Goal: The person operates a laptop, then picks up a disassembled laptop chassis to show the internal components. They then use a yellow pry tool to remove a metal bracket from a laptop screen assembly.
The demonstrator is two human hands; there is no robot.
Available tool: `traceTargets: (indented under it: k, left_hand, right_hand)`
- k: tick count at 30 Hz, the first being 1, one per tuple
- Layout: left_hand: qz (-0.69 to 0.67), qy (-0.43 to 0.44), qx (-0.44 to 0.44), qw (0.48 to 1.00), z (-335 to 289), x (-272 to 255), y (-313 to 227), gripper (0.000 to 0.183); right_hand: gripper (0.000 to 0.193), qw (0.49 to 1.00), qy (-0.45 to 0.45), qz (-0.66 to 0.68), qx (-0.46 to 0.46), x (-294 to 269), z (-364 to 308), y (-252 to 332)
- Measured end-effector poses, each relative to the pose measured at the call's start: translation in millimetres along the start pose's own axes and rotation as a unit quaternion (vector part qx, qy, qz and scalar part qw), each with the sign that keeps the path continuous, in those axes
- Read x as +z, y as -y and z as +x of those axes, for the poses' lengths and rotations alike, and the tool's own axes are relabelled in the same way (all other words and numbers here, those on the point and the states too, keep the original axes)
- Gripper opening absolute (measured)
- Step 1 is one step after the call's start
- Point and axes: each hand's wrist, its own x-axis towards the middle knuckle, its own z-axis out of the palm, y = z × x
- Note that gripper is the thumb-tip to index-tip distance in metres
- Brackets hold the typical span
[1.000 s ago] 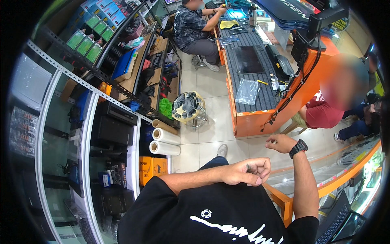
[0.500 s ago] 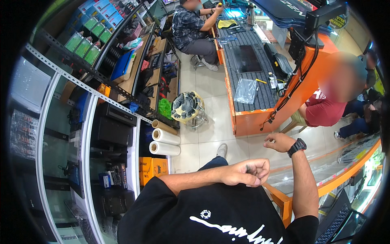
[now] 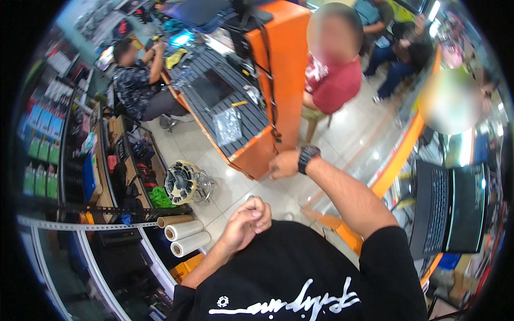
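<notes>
My left hand (image 3: pixel 247 221) is in front of my black shirt, fingers curled in and the thumb against them. Whatever may lie inside the curl is hidden. My right hand (image 3: pixel 285 164), with a black wristwatch (image 3: pixel 309 158) on the wrist, is held out farther forward. Its fingers are bent loosely downward, and nothing shows in them. In the picture it overlaps the floor beside the near end of an orange workbench (image 3: pixel 254 160). I cannot make out any contact between the two.
A round padded stool (image 3: pixel 181 183) and plastic-wrapped rolls (image 3: pixel 190 243) are on the left, beside shelving (image 3: pixel 101 227). One person (image 3: pixel 136 88) sits at the bench; another in a red shirt (image 3: pixel 337 88) sits behind it. An open laptop (image 3: pixel 431 206) and an orange-edged glass counter (image 3: pixel 396 166) are on the right.
The view has swung right, bringing the laptop fully into sight and shifting the bench and stool left. My left hand has turned from palm-up to upright; both hands appear farther left in the picture.
</notes>
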Motion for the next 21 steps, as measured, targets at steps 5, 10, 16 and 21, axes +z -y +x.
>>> traceTargets:
  k: [5, 10, 16, 21]
  left_hand:
    - [0.035, 0.000, -0.005, 0.999, 5.9, 14.1, -6.2, 0.015]
    - [0.013, 0.030, -0.006, 0.999, 7.5, 14.0, -5.3, 0.012]
    - [-0.004, 0.039, -0.009, 0.999, 6.5, 8.1, -2.1, 0.011]
    - [-0.009, 0.042, -0.001, 0.999, 6.4, 7.8, -1.8, 0.011]
  right_hand:
    - [0.052, 0.998, 0.013, 0.013, 0.056, -16.1, -13.9, 14.9]
    - [0.054, 0.998, -0.014, 0.019, 0.051, -6.2, -6.2, 6.8]
    - [0.055, 0.998, -0.018, 0.020, 0.053, -5.1, -5.5, 6.4]
    - [0.053, 0.998, -0.016, 0.018, 0.057, -7.5, -7.5, 9.6]
